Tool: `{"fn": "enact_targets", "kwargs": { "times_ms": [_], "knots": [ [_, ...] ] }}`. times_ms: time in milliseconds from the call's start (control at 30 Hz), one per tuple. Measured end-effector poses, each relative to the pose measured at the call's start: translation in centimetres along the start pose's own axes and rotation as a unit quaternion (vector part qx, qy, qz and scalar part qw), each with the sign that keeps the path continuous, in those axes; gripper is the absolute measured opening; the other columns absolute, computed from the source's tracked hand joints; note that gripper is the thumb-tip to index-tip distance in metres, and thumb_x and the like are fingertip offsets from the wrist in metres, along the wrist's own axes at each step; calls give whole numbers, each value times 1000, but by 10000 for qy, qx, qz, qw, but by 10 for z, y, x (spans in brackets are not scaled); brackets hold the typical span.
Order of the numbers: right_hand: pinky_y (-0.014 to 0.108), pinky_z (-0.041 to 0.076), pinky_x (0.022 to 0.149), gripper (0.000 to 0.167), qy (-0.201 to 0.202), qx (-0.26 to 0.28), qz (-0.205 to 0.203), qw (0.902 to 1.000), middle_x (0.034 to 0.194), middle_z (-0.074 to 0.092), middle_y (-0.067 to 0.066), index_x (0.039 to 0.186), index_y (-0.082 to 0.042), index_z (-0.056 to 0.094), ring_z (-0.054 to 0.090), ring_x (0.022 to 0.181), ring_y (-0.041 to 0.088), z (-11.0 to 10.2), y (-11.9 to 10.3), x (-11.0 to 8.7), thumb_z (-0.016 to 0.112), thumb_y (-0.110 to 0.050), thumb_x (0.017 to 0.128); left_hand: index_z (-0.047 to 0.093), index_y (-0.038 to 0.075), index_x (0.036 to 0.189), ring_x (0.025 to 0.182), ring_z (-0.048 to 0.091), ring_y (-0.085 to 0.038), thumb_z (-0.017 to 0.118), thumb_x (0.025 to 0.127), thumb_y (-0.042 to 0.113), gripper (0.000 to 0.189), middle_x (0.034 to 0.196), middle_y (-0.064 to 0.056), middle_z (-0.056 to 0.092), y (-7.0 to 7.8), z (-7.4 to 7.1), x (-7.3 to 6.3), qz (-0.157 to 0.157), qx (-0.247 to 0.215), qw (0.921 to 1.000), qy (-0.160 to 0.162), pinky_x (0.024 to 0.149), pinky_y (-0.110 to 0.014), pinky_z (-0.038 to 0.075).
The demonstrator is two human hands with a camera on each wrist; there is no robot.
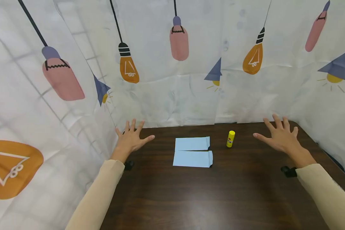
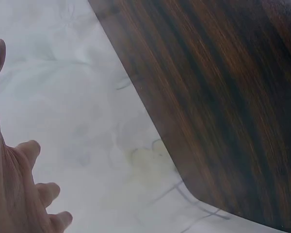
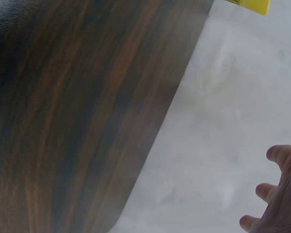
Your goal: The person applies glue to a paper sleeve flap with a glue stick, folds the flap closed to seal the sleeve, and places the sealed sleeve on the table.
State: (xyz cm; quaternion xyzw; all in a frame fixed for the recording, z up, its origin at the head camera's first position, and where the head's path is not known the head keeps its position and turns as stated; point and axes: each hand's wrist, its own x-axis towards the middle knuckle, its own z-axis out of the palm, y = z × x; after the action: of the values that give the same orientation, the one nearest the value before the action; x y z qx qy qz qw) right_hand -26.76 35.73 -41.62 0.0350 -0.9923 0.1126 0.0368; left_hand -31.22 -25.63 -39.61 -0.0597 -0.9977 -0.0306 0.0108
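Two light blue paper strips lie one behind the other on the dark wooden table, the far strip [image 1: 191, 144] and the near strip [image 1: 191, 158]; their right ends are folded. To their right a yellow glue stick [image 1: 230, 139] stands upright, and its end shows at the top of the right wrist view. My left hand [image 1: 130, 139] is held out left of the paper with fingers spread and nothing in it. Right of the glue stick, my right hand [image 1: 281, 136] is spread the same way, also holding nothing.
The dark brown table [image 1: 195, 195] has rounded far corners. A white curtain [image 1: 161, 99] printed with lamps and bulbs hangs behind it and along the left and right sides. Black straps [image 1: 288, 171] sit at both wrists, by beige sleeves [image 1: 325, 191].
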Motion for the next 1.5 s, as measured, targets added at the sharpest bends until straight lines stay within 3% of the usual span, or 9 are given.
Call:
{"fn": "enact_targets", "kwargs": {
  "times_ms": [167, 433, 800, 1133, 1500],
  "knots": [
    [90, -1, 99, 101, -3, -58, -4, 10000, 169, -17, 24, 166, -19, 0, -13, 148, 63, 3, -2, -4, 43, -76, 95, 4, 32, 166, 157, -6, -48, 31, 85, 93, 105, 173, -16, -5, 1, 5, -3, 30, -67, 10000, -26, 108, -84, -11],
    [90, 2, 99, 100, 129, -20, -71, 9999, 169, -10, 26, 166, -18, 2, -11, 150, 61, 5, -7, -12, 47, -73, 95, 8, 30, 166, 157, -1, -48, 32, 86, 91, 103, 173, -15, -5, 5, 13, -8, 70, -44, 9999, -93, 109, -85, -4],
    [90, 4, 98, 99, 230, 79, -97, 9997, 170, -10, 23, 166, -18, 4, -4, 150, 61, 18, -9, -27, 50, -71, 96, 9, 32, 166, 158, 2, -46, 34, 85, 91, 103, 174, -14, -1, 14, 30, -20, 263, 33, 9996, -123, 112, -82, -7],
    [91, 5, 95, 94, 277, 653, -65, 9975, 170, -7, 25, 166, -19, 4, -3, 150, 62, 36, -13, -36, 52, -64, 98, 12, 34, 165, 159, 8, -44, 38, 88, 88, 98, 174, -12, 5, 15, 47, -39, 366, -283, 9989, -119, 113, -82, -1],
    [87, 16, 95, 86, 551, 1409, -46, 9885, 165, 13, 33, 165, -13, 15, 20, 139, 69, 58, -22, -48, 55, -54, 101, 22, 30, 164, 157, 20, -43, 46, 91, 80, 92, 171, -16, 20, 28, 71, -54, 430, -820, 9957, 3, 113, -81, 7]
  ]
}}
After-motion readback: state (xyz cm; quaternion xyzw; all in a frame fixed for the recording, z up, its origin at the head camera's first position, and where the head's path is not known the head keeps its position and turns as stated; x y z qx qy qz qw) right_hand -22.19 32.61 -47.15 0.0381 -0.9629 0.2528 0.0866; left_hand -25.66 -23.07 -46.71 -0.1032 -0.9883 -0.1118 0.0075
